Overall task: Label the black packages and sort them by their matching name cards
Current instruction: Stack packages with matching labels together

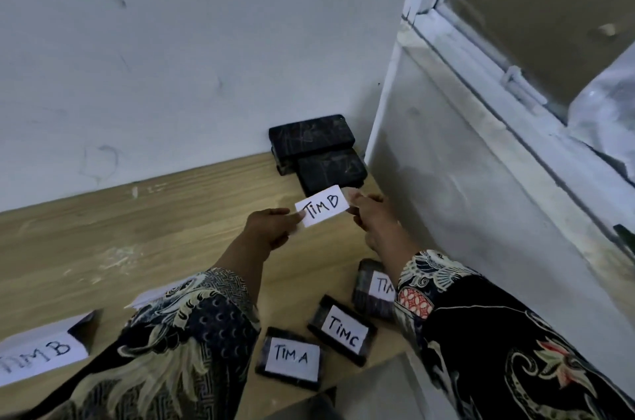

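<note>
Head view, left hand (271, 227) and right hand (369, 216) each pinching an end of the TIM B label (322, 205), held just above unlabelled black packages (319, 151) stacked in the wall corner

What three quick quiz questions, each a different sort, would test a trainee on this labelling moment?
1. True or false: the label held between the left hand and the right hand reads TIM B.
2. Multiple choice: the unlabelled black packages sit (A) in the corner by the wall, (B) on the window sill, (C) beside the TIM A package.
3. Fill in: the labelled package lying between the TIM A package and the right sleeve reads TIM ___.

Key: 1 true; 2 A; 3 C.
</note>
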